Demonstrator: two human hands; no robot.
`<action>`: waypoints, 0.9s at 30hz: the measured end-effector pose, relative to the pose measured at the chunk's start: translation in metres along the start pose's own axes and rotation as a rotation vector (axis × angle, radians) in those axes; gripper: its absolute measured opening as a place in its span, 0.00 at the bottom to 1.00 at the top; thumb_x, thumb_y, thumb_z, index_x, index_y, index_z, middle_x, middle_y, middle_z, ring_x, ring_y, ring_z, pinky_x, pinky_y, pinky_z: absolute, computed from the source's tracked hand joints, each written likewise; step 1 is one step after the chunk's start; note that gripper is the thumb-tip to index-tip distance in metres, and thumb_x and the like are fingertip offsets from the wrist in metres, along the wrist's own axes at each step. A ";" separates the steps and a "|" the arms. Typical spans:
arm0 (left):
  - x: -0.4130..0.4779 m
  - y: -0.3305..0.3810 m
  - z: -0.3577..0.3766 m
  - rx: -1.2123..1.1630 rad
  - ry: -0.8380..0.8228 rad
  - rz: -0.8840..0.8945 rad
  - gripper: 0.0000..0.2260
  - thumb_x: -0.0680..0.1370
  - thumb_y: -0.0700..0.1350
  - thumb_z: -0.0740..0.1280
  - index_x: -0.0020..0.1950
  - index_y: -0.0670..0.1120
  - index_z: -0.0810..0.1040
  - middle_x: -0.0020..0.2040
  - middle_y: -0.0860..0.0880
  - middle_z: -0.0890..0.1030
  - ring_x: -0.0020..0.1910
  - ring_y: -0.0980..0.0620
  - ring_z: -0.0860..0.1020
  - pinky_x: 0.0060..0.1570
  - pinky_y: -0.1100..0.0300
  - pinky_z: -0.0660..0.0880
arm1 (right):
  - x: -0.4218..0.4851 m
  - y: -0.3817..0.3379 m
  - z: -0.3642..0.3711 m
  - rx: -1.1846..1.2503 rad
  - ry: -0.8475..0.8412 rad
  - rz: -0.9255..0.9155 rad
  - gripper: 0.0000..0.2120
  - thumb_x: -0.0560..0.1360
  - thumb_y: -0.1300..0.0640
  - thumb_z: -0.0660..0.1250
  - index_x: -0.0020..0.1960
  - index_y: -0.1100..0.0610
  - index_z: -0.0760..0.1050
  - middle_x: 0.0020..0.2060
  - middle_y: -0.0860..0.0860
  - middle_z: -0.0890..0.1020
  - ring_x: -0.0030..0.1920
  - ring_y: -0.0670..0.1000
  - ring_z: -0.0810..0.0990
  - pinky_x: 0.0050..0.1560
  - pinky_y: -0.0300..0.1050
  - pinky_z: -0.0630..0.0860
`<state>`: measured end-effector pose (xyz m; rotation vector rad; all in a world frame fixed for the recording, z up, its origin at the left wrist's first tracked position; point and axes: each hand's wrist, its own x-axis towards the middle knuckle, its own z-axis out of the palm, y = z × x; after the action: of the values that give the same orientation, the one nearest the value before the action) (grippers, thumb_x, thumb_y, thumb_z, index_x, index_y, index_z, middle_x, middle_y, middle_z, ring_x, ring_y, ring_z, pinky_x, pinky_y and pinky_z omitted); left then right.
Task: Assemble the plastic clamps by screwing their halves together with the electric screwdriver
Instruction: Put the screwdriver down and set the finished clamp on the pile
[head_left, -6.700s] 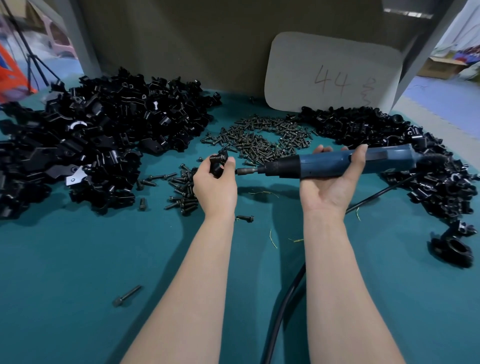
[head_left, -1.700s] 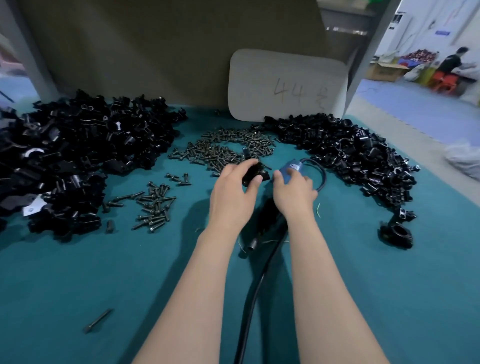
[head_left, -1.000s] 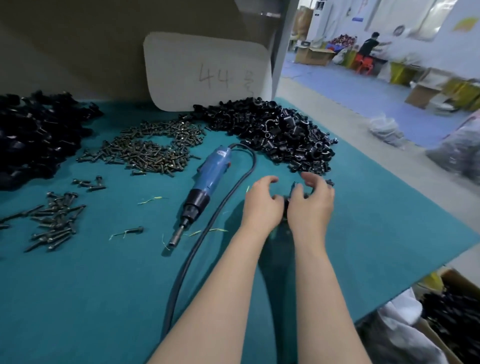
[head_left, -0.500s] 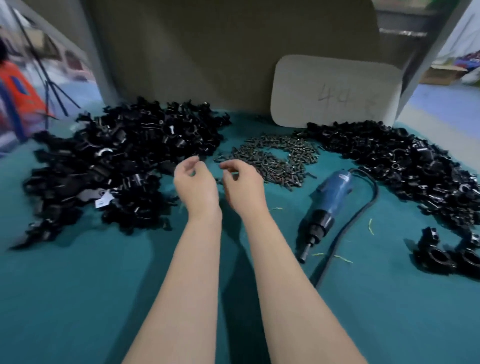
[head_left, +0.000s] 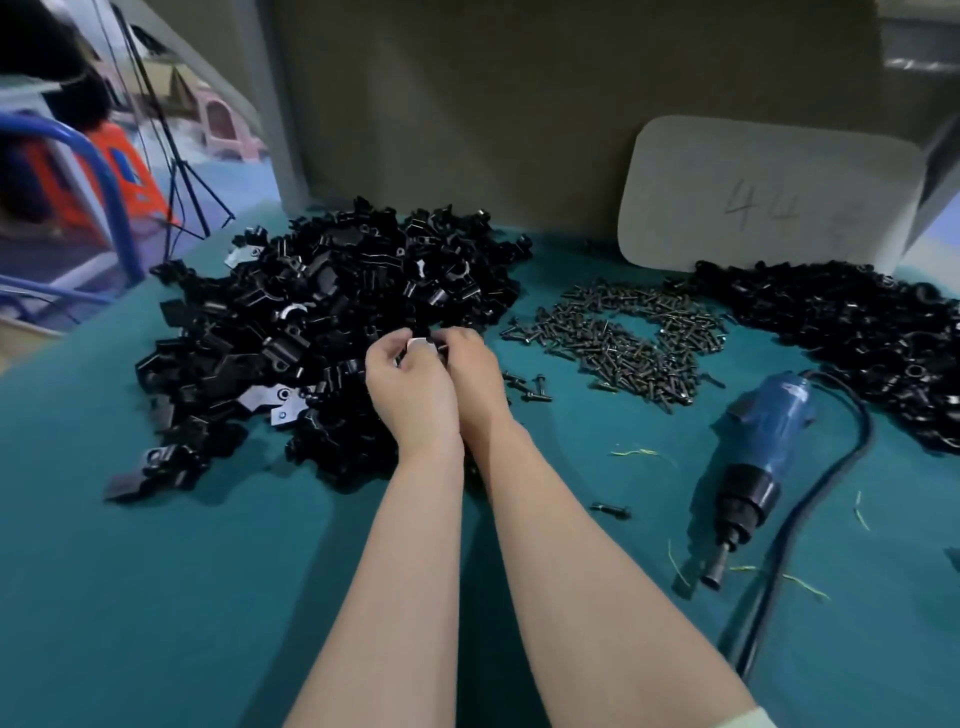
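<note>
Head camera looks down on a teal table cover (head_left: 156, 597) with a dull, felt-like nap. A big pile of clamp halves (head_left: 322, 332) lies to the left on it: black moulded plastic, glossy, angular, with flat tabs, half-round saddles and small screw holes, all tumbled at odd angles. A few of them catch the light and show pale grey.

The left hand (head_left: 410, 395) and right hand (head_left: 475, 374) sit side by side, touching, at the near right edge of this pile. Both have their fingers curled inward, and the fingertips meet on one small black clamp half (head_left: 440, 351). Most of that piece is hidden by the fingers, so its shape cannot be made out.

To the right of the hands is a flat, ring-shaped scatter of screws (head_left: 623, 338), dark, short and dull metal. A few strays (head_left: 530, 384) lie just beside the right wrist, and a lone screw (head_left: 612, 510) sits nearer the camera.

The electric screwdriver (head_left: 753, 457) lies on the cover well apart from the hands, to the right. It has a blue plastic body, a black collar and a metal bit pointing towards the camera. Its black cable (head_left: 810, 493) curves round its right side. Thin yellow-green threads (head_left: 641, 453) lie near it.

Further right is a second heap (head_left: 857, 332) of black plastic pieces, rounder in outline. Behind it a pale card (head_left: 769, 192) with rounded corners, marked "44", leans on a drab brown board (head_left: 519, 104).
</note>
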<state>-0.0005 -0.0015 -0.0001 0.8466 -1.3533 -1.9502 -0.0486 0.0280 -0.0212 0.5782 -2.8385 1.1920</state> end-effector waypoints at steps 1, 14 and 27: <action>-0.001 -0.001 0.001 -0.005 -0.005 -0.003 0.08 0.80 0.39 0.59 0.55 0.47 0.74 0.53 0.49 0.78 0.46 0.52 0.75 0.49 0.57 0.74 | -0.003 0.001 -0.004 0.119 0.073 0.050 0.15 0.79 0.62 0.58 0.65 0.62 0.72 0.64 0.57 0.74 0.62 0.52 0.72 0.62 0.47 0.69; -0.065 -0.019 0.056 0.279 -0.367 0.048 0.10 0.81 0.45 0.61 0.61 0.46 0.75 0.57 0.50 0.78 0.58 0.50 0.75 0.51 0.62 0.67 | -0.056 0.051 -0.105 0.721 0.473 0.242 0.10 0.76 0.66 0.63 0.42 0.52 0.72 0.43 0.53 0.81 0.42 0.50 0.78 0.51 0.48 0.78; -0.184 -0.049 0.161 0.022 -0.692 -0.189 0.08 0.83 0.41 0.57 0.61 0.44 0.70 0.52 0.47 0.77 0.46 0.49 0.78 0.42 0.58 0.80 | -0.126 0.160 -0.216 0.513 0.931 0.504 0.14 0.77 0.66 0.56 0.57 0.56 0.75 0.58 0.54 0.78 0.48 0.49 0.76 0.53 0.49 0.74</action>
<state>-0.0211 0.2454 0.0270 0.3071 -1.7160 -2.5132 -0.0137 0.3213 0.0035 -0.6144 -1.8995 1.6689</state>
